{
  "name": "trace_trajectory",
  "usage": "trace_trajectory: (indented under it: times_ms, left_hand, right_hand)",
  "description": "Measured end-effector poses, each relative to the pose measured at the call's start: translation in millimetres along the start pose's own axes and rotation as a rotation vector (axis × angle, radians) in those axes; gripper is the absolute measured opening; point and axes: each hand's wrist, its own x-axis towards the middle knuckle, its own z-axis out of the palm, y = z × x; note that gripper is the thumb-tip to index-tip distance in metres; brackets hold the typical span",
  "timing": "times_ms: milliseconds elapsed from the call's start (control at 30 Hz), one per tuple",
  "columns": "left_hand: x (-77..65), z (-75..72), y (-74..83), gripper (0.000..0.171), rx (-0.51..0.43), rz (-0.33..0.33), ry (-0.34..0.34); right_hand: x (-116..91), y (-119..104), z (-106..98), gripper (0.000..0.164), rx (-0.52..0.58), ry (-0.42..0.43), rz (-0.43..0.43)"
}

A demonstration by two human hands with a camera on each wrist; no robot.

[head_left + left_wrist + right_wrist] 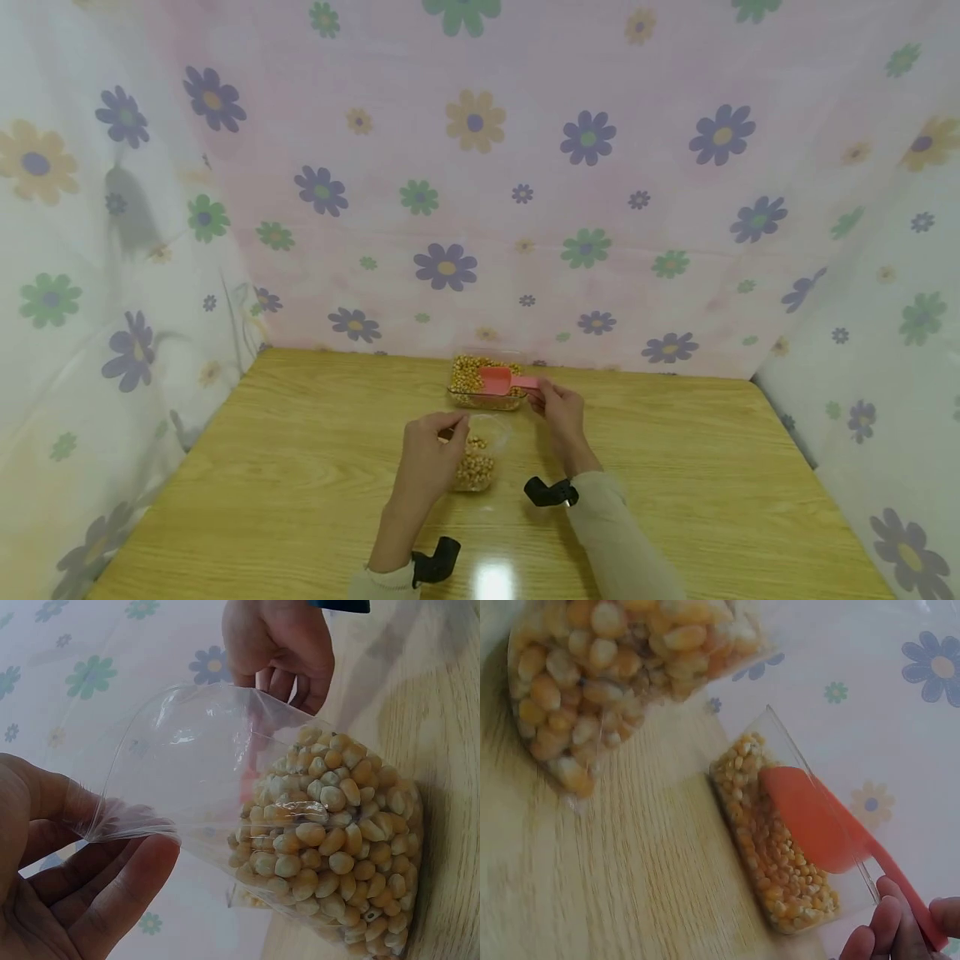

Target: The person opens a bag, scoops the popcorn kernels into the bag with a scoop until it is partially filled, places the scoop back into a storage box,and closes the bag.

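Observation:
My left hand (429, 457) pinches the rim of a clear plastic bag (187, 742) between thumb and fingers. Corn kernels (330, 847) fill the lower part of the bag, which stands on the table with its mouth spread. Farther back, my right hand (561, 414) grips the handle of a red scoop (495, 380). The scoop's bowl lies in a clear rectangular container (784, 926) of corn kernels (746, 802), tilted against the kernels near the container's wall. In the left wrist view, the bag partly covers the right hand and the scoop.
The wooden table (300, 467) ends at a flowered cloth backdrop (517, 217) just behind the container. Cloth walls also flank the left and right sides. A black wrist mount (437, 560) sits on the left wrist, another black mount (551, 492) on the right.

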Motion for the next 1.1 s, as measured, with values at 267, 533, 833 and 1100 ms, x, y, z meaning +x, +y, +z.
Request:
trace_trajectory:
  times_ms: [267, 533, 833, 1100]
  left_hand:
    - [0.7, -0.2, -0.8, 0.017, -0.002, -0.008, 0.005]
    - [-0.9, -1.3, 0.2, 0.018, 0.006, -0.012, -0.007]
    - [-1.5, -0.2, 1.6, 0.017, 0.012, -0.013, 0.004]
    - [-0.8, 0.4, -1.5, 0.016, 0.023, 0.005, 0.021]
  right_hand:
    - [-5.0, 3.8, 0.1, 0.033, 0.242, 0.002, 0.125]
    - [-8.2, 10.4, -8.7, 0.022, 0.458, -0.076, 0.210]
    - [-26.3, 5.9, -22.8, 0.025, 0.522, -0.120, 0.214]
    - [-51.0, -3.1, -31.5, 0.027, 0.520, -0.149, 0.189]
